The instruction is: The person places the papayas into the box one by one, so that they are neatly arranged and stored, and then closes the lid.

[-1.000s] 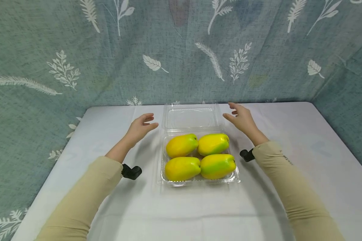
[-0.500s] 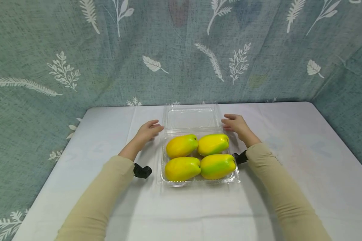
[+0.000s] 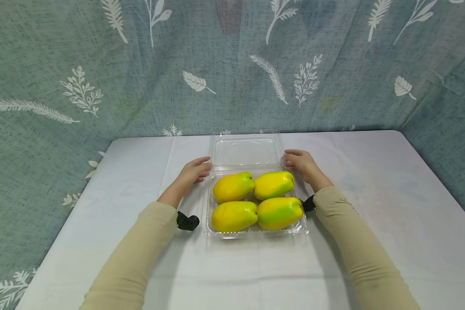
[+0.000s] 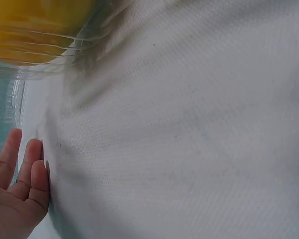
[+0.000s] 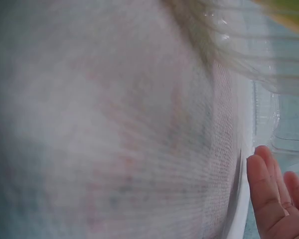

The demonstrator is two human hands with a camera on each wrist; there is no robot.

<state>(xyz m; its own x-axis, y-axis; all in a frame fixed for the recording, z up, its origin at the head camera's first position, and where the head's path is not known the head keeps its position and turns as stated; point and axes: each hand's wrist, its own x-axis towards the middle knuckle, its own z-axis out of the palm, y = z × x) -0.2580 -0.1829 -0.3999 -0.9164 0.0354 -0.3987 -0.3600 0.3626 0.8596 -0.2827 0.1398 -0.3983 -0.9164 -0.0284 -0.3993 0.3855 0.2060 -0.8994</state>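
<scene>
A clear plastic clamshell box stands in the middle of the head view, its lid (image 3: 246, 153) folded back flat toward the wall. Several yellow-green fruits (image 3: 234, 216), long and smooth like papayas, lie in two rows in its base (image 3: 255, 235). My left hand (image 3: 193, 173) is at the lid's left edge near the hinge, fingertips right at the plastic. Across from it, my right hand (image 3: 301, 163) has its fingertips at the lid's right edge. Extended fingers show on the left hand (image 4: 20, 194) and right hand (image 5: 276, 199) in the wrist views, low beside the cloth.
A white cloth covers the table (image 3: 232, 271). Right behind the lid hangs a grey-green curtain (image 3: 232, 86) with white leaf prints, which also closes in both sides. Black mounts (image 3: 187, 221) stick out from the wrists beside the box.
Both hands have come inward and down, from apart beside the box to the two side edges of the lid. The box and fruits have stayed in place.
</scene>
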